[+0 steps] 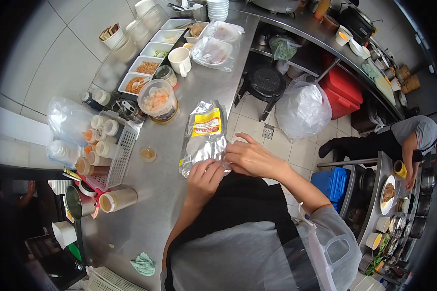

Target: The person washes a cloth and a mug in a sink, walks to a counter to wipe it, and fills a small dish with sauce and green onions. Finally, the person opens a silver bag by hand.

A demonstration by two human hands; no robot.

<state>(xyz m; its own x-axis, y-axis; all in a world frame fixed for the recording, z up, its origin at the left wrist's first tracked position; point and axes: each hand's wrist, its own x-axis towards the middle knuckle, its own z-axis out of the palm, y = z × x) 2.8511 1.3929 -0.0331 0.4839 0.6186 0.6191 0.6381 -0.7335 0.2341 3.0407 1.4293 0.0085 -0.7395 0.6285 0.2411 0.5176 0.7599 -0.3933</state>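
Observation:
A silver foil pouch (203, 145) with a yellow and red label lies flat on the steel counter, in front of my body. The fingers of my left hand (206, 178) are curled over its near end. My right hand (250, 156) grips the near right corner, thumb and fingertips close together and the index finger raised. The folded edge between the two hands is partly hidden by the fingers. Left of the pouch stand a clear tub (158, 99) of pale pinkish pieces and a tiny sauce cup (148, 154).
White trays of toppings (147, 65), a white mug (180, 60) and plastic-wrapped containers (218, 46) stand farther back. A basket of squeeze bottles (119, 150) is at left, near a green cloth (143, 264). A co-worker (412, 138) stands at the right counter.

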